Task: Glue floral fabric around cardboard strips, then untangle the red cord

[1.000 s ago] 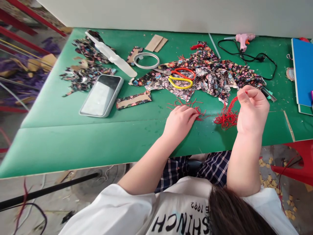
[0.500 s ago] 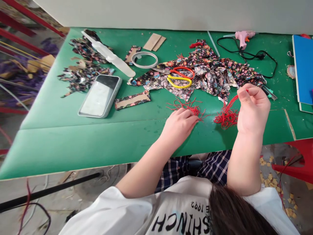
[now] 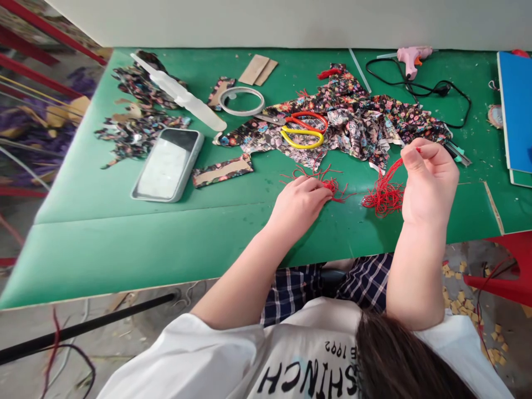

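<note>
My right hand [image 3: 430,183] is raised a little over the table, thumb and fingers pinched on one end of a bunch of red threads [image 3: 384,197]. The rest of that bunch hangs down in a loose tangle by the wrist. Lower and to the left, my left hand [image 3: 301,202] rests with curled fingers on a second heap of red threads [image 3: 331,186]; its fingertips are partly hidden. Just beyond the hands lies crumpled floral fabric [image 3: 357,124], with red-and-yellow handled scissors [image 3: 305,137] on top of it.
A phone [image 3: 168,165] lies left on the green table [image 3: 137,238], near fabric scraps [image 3: 141,133], a white strip [image 3: 183,94], a tape roll [image 3: 262,102] and cardboard pieces [image 3: 257,70]. At the back right are a pink glue gun [image 3: 411,60] with a black cord and a blue board [image 3: 517,111].
The view has shifted slightly. Both hands keep almost the same places and the same hold on the red threads.
</note>
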Tool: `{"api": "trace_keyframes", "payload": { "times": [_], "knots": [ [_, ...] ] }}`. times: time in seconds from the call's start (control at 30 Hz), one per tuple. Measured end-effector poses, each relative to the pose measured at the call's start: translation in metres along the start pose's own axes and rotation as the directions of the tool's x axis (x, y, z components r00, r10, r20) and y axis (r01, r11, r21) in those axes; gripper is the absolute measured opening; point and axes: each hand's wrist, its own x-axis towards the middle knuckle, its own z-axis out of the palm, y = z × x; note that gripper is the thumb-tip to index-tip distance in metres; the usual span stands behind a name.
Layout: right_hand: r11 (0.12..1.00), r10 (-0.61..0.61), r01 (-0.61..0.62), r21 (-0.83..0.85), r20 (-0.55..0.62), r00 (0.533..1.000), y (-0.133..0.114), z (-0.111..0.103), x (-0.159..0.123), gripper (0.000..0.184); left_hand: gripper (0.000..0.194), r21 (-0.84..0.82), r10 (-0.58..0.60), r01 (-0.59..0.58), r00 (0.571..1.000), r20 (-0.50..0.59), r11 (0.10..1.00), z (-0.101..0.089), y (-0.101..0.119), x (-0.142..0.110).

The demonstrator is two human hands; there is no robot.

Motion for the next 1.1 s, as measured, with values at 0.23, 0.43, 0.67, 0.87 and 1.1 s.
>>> {"api": "trace_keyframes", "payload": {
  "times": [0.23,0.43,0.67,0.87,1.1],
  "knots": [
    [0.995,0.038,-0.035,0.088,-0.029,0.999,-0.005,0.003,-0.001,0.025,0.022,0.051,0.062,-0.058,0.995,-0.075,0.997,-0.002,0.006,-0.002],
    [0.994,-0.01,0.009,0.107,0.004,1.0,-0.003,0.002,-0.001,0.021,0.013,0.179,0.147,-0.134,0.987,-0.06,0.975,-0.005,0.014,0.001],
    [0.999,-0.043,0.042,0.032,0.042,0.998,0.003,-0.001,0.001,0.024,0.011,0.209,0.171,-0.166,0.985,-0.008,0.964,-0.005,0.012,0.0],
    [0.998,-0.029,0.03,-0.05,0.02,0.999,0.003,-0.001,0.001,0.031,0.017,0.259,0.183,-0.194,0.981,0.064,0.946,-0.004,0.014,0.004],
    [1.0,-0.031,0.031,0.003,0.025,0.999,0.001,-0.001,0.0,0.026,0.023,0.119,0.116,-0.125,0.99,0.077,0.985,0.001,0.011,0.007]
  ]
}}
